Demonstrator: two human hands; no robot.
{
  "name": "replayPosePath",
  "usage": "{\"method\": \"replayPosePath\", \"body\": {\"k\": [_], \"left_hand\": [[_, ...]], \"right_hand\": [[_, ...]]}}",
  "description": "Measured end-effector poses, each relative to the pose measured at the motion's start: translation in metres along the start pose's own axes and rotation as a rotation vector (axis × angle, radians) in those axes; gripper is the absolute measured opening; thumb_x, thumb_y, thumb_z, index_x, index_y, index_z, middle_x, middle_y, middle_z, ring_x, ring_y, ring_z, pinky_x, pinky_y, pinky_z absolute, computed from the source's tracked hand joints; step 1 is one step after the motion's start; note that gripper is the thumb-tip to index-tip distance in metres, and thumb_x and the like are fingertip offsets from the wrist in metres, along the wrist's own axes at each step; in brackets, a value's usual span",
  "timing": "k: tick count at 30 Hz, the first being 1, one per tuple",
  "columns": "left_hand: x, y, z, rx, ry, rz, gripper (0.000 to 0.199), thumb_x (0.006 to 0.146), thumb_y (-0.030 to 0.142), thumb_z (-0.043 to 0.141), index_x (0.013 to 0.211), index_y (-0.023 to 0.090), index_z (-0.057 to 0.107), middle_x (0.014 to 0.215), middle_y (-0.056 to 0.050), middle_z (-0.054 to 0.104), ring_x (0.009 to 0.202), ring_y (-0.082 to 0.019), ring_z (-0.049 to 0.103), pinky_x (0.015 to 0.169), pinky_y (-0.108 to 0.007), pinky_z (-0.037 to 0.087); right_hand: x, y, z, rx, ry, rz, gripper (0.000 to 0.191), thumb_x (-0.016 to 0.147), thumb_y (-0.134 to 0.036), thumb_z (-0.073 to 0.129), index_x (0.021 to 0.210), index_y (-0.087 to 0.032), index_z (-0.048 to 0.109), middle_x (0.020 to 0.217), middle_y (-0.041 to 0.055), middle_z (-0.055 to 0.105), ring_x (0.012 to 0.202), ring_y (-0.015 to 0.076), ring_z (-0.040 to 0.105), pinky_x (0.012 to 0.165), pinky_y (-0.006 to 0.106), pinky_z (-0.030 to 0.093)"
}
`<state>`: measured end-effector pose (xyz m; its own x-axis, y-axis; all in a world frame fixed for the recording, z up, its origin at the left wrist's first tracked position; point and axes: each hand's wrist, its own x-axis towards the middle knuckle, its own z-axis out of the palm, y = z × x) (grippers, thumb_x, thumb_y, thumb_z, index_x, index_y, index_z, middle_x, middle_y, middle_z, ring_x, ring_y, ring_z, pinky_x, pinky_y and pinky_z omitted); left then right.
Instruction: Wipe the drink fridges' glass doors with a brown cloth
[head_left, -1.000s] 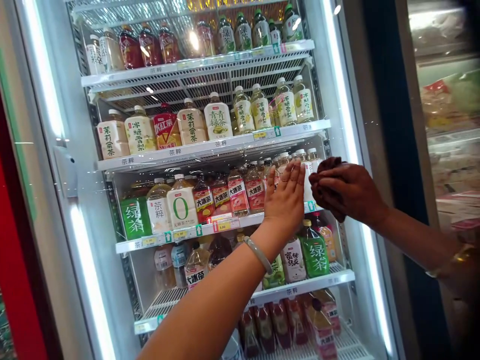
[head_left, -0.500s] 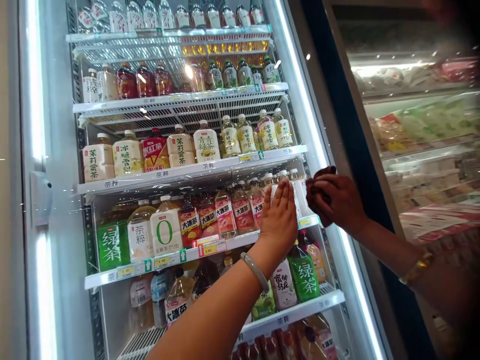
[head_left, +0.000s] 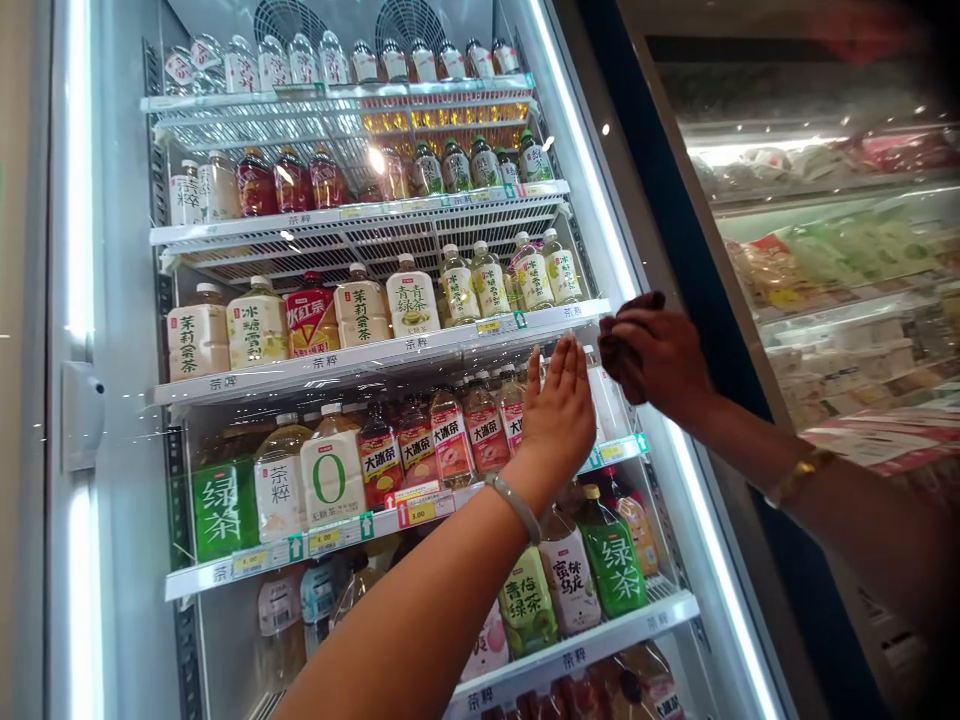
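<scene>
My left hand [head_left: 559, 412], a grey bangle on its wrist, lies flat with fingers stretched upward against the glass door [head_left: 375, 362] of a drinks cooler. To its right, my right hand [head_left: 671, 362] grips a bunched dark brown cloth [head_left: 626, 345] near the right side of the door. A gold bracelet [head_left: 799, 475] circles the right wrist. Just behind my left hand, beyond the glass, stand peach-coloured drink bottles [head_left: 452, 440]. A green tea bottle [head_left: 611, 550] is on the shelf below it.
Shelves of bottled drinks fill the cooler, with price tags [head_left: 421, 512] along the shelf edges. Bright light strips run down both sides. Another display case [head_left: 862, 230] with packaged food stands to the right. A white fitting [head_left: 81, 415] is on the left frame.
My right hand has moved up and slightly left with the cloth. The left palm stays against the glass, a little higher. The view has shifted, so the upper shelves appear lower.
</scene>
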<state>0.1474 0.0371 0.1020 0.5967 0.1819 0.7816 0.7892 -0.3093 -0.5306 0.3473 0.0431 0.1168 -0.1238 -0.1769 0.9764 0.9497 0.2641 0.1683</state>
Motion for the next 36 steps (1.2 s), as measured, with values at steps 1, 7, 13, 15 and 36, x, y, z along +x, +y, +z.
{"method": "replayPosePath", "body": {"k": [1, 7, 13, 15, 36], "left_hand": [[0.01, 0.0, -0.001, -0.005, 0.005, -0.017, 0.068, 0.097, 0.013, 0.034, 0.164, 0.0, 0.025, 0.175, -0.014, 0.02, 0.165, -0.026, 0.006, 0.137, -0.054, 0.006], [0.033, -0.011, -0.01, -0.002, 0.068, -0.094, 0.064, 0.101, 0.019, 0.031, 0.163, 0.003, 0.031, 0.175, -0.013, 0.026, 0.165, -0.026, 0.007, 0.138, -0.052, 0.006], [0.027, -0.028, -0.023, -0.01, 0.004, -0.059, 0.065, 0.1, 0.015, 0.03, 0.164, 0.003, 0.025, 0.175, -0.013, 0.024, 0.166, -0.025, 0.01, 0.138, -0.052, 0.002], [0.034, -0.033, -0.027, 0.005, -0.008, -0.047, 0.065, 0.101, 0.015, 0.026, 0.164, 0.001, 0.023, 0.176, -0.013, 0.021, 0.166, -0.024, 0.008, 0.138, -0.051, 0.002], [0.02, -0.102, -0.062, 0.086, 0.013, -0.165, 0.064, 0.103, 0.022, 0.03, 0.163, 0.0, 0.029, 0.176, -0.016, 0.019, 0.166, -0.028, 0.01, 0.137, -0.056, 0.006]], "right_hand": [[0.016, 0.001, 0.006, -0.008, 0.021, 0.039, 0.029, 0.1, -0.033, 0.052, 0.117, -0.021, 0.072, 0.131, 0.0137, 0.068, 0.118, 0.0293, 0.054, 0.098, 0.047, 0.039], [0.028, -0.026, 0.016, 0.038, 0.025, -0.01, 0.031, 0.097, -0.041, 0.056, 0.118, -0.025, 0.072, 0.135, 0.0079, 0.066, 0.121, 0.0267, 0.057, 0.104, 0.044, 0.04], [0.021, -0.008, 0.015, 0.055, 0.033, 0.044, 0.028, 0.091, -0.046, 0.064, 0.105, -0.024, 0.074, 0.126, 0.012, 0.067, 0.116, 0.0291, 0.058, 0.1, 0.046, 0.043], [0.048, -0.007, 0.024, 0.032, 0.08, 0.168, 0.029, 0.09, -0.042, 0.063, 0.107, -0.02, 0.073, 0.129, 0.0168, 0.064, 0.118, 0.0332, 0.054, 0.1, 0.051, 0.041], [0.094, -0.095, 0.044, 0.083, 0.008, -0.015, 0.026, 0.087, -0.04, 0.064, 0.107, -0.026, 0.072, 0.128, 0.0088, 0.065, 0.117, 0.0314, 0.054, 0.098, 0.049, 0.041]]}}
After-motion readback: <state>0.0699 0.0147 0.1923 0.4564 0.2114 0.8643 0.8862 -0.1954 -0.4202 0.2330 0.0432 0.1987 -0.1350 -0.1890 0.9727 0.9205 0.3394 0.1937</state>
